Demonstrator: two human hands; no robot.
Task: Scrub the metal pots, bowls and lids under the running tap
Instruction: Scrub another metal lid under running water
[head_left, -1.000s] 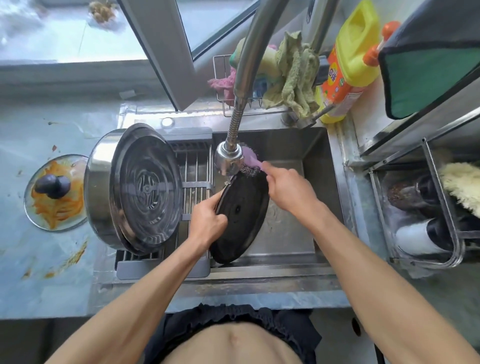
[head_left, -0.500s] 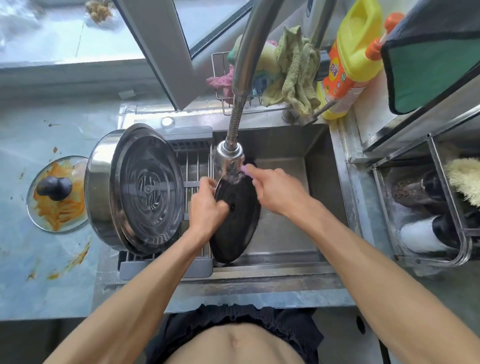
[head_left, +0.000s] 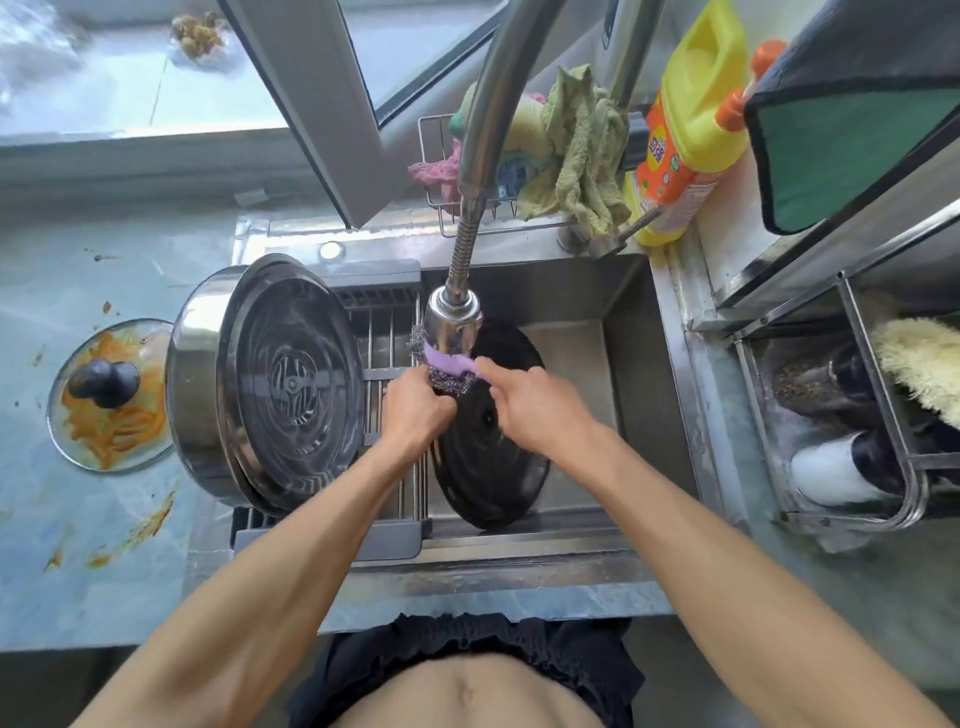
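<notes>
A dark round lid (head_left: 488, 457) stands on its edge in the steel sink (head_left: 628, 364), under the tap head (head_left: 453, 325). My left hand (head_left: 415, 410) grips the lid's upper left rim. My right hand (head_left: 535, 405) holds a scrubber (head_left: 451, 370) with a purple handle and steel wool against the lid's top, just below the tap head. A large steel pot (head_left: 192, 384) lies on its side on the drying rack (head_left: 389, 358) at the sink's left, with a ribbed metal lid (head_left: 291, 384) leaning in its mouth.
A glass lid (head_left: 111, 395) smeared with orange food lies on the counter at left. Cloths hang in a wire caddy (head_left: 566, 156) behind the tap, beside a yellow detergent bottle (head_left: 685, 124). A rack with dishes (head_left: 852, 426) stands at right.
My right hand has drawn the scrubber left along the lid's top edge, and the purple handle now shows below the tap head. My left hand has slid up the rim toward the scrubber.
</notes>
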